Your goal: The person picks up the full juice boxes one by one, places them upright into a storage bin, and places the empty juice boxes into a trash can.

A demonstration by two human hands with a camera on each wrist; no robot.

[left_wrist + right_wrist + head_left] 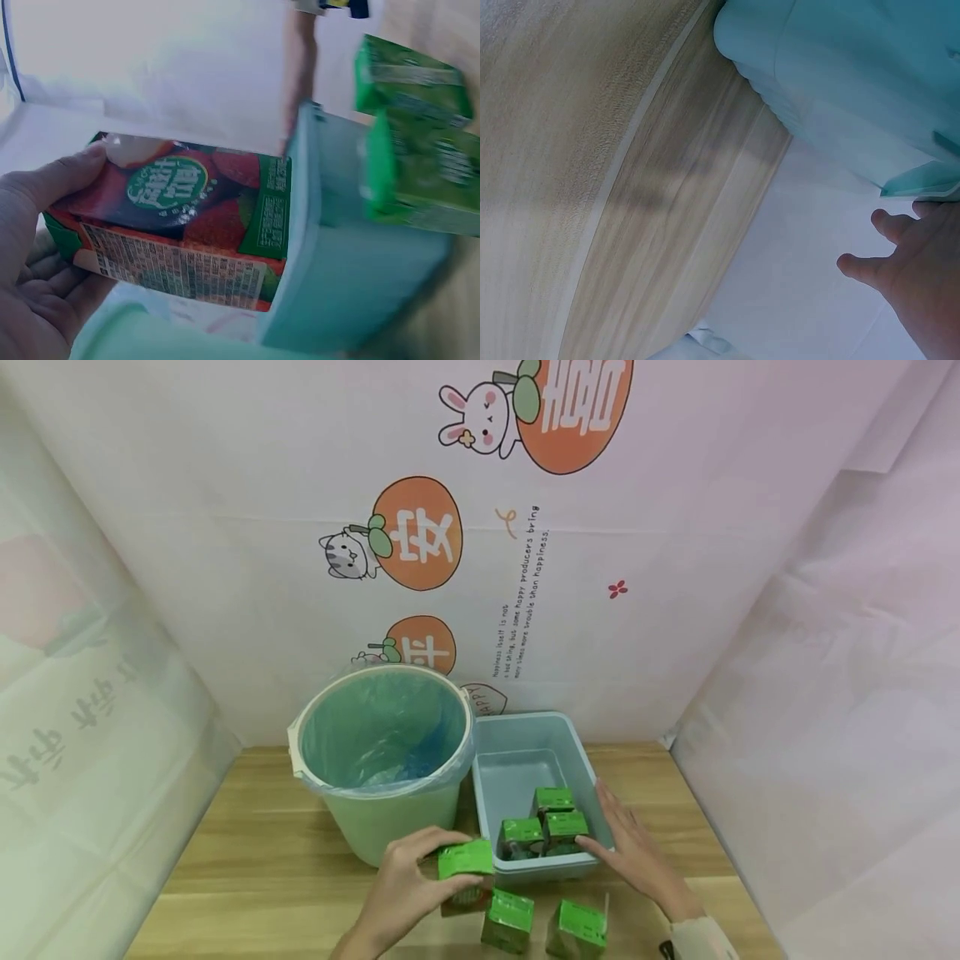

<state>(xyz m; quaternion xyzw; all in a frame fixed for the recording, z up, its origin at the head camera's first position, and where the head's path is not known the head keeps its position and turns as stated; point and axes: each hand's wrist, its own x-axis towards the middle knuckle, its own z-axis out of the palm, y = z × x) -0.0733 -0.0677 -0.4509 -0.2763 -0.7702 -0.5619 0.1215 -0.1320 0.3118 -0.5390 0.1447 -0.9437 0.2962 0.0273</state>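
Note:
My left hand (401, 881) grips a juice box (467, 860) between thumb and fingers, just left of the light blue bin's (517, 775) near corner. In the left wrist view the juice box (180, 202) shows red fruit pictures and a barcode-like text panel. Spread over the bin's right rim is my right hand (637, 852), its thumb reaching inside beside a juice box (567, 828). Two more green-topped boxes stand in that near end, one left (522, 835) and one behind (553, 799). The right wrist view shows the right hand's (922, 262) fingers extended at the rim.
A pale green bucket (397, 818) lined with a clear bag stands left of the bin. Two juice boxes, one (508, 920) nearer the left hand and one (576, 931) with a straw, stand on the wooden table (247, 860) in front. Printed white sheets (285, 610) enclose the table.

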